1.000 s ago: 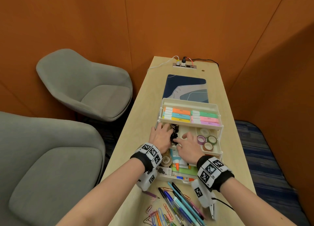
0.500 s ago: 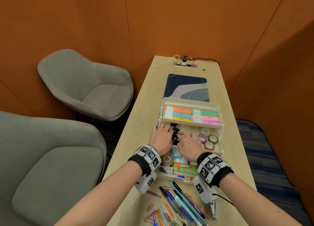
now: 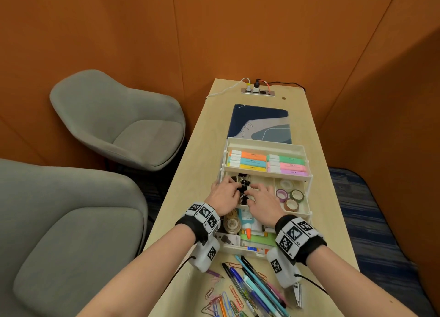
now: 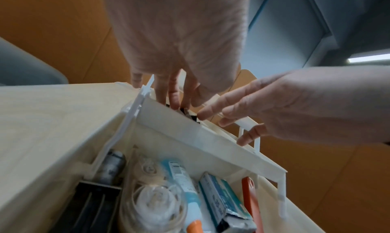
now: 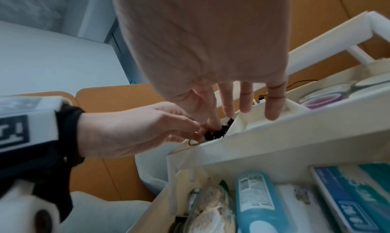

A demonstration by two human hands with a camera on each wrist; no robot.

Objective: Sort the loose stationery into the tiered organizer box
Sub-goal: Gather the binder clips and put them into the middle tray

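The cream tiered organizer box [image 3: 264, 147] stands open on the desk. Black binder clips [image 3: 243, 182] fill the left compartment of its middle tier. My left hand [image 3: 228, 188] and right hand [image 3: 258, 191] hover over that compartment from either side. Straight fingers of both touch the clips. In the left wrist view the left hand [image 4: 168, 95] reaches down into the tray onto the binder clips [image 4: 193, 117], and the right hand [image 4: 263, 106] comes in from the right. In the right wrist view the right hand [image 5: 230, 103] puts thumb and forefinger on the binder clips [image 5: 217, 132].
Highlighters [image 3: 252, 160] fill the top tier and washi tape rolls [image 3: 289, 196] the middle-right compartment. A glue bottle [image 3: 246, 223] lies in the bottom tier. Loose pens [image 3: 257, 285] and paper clips [image 3: 221, 300] lie near the desk's front edge. Grey chairs [image 3: 123, 126] stand left.
Both hands have stayed over the binder clip compartment. The right hand's fingers have spread flatter and reached a little farther in.
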